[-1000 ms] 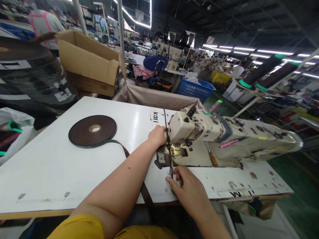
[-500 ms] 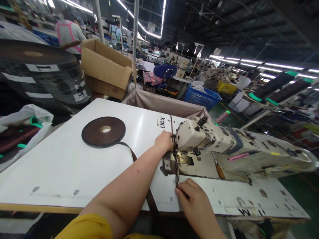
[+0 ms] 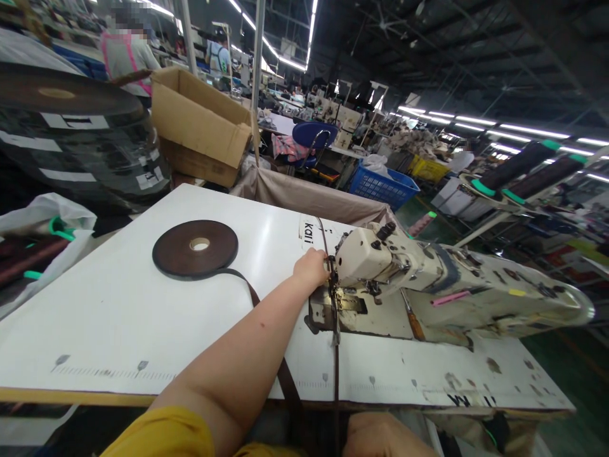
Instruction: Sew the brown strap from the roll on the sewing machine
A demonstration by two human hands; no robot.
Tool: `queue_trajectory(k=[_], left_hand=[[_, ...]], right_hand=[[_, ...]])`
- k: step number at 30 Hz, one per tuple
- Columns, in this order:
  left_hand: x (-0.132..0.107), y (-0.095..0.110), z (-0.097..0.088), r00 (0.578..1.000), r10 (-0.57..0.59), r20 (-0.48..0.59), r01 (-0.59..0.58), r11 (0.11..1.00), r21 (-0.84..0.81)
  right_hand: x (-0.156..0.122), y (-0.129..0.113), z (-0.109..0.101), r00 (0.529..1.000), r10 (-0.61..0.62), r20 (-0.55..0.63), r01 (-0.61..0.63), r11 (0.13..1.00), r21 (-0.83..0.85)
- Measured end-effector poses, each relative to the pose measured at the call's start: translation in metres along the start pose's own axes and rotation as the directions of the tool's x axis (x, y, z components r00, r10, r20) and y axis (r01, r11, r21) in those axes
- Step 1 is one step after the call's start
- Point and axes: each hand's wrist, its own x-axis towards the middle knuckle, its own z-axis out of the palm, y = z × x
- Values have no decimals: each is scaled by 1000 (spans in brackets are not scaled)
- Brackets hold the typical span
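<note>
A narrow dark brown strip (image 3: 337,374) runs lengthwise under the needle area of a sewing machine (image 3: 375,260) and hangs over the table's front edge. My left hand (image 3: 311,268) is closed on the strip just behind the presser foot; its fingertips are partly hidden by the machine head. Low in the view, past the table edge, my right hand (image 3: 383,437) is close beside the hanging strip, its fingers cut off by the frame. A flat roll of brown tape (image 3: 214,251) lies to the left, its loose tail passing beneath my left forearm and over the edge.
A wooden-handled screwdriver (image 3: 416,325) lies by the machine bed. Left of the white table (image 3: 109,304) stand a big stack of wrapped rolls (image 3: 95,152) and a cardboard box (image 3: 200,127). Behind are a blue crate (image 3: 385,184) and thread cones (image 3: 518,166). Co-workers are far back.
My right hand has moved down toward me, from the tabletop by the strip to below the table edge. More strip shows along the front. My left hand stays nearly in place.
</note>
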Motion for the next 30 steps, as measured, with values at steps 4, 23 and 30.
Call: queue_trajectory(k=[4,23,30], left_hand=[[-2,1,-6,1000,-21,-13,21,1000,22],[-19,-31,-106,914,-198,-355,226,973,39],[-20,-30,-102,918,-176,-355,210,976,59]], right_hand=[[15,-4,-9,884,205,-421,-261,962,-79],[60,10,5,695,-243,-676,-388,665,-638],[58,9,3,666,-194,-720,-327,792,-515]])
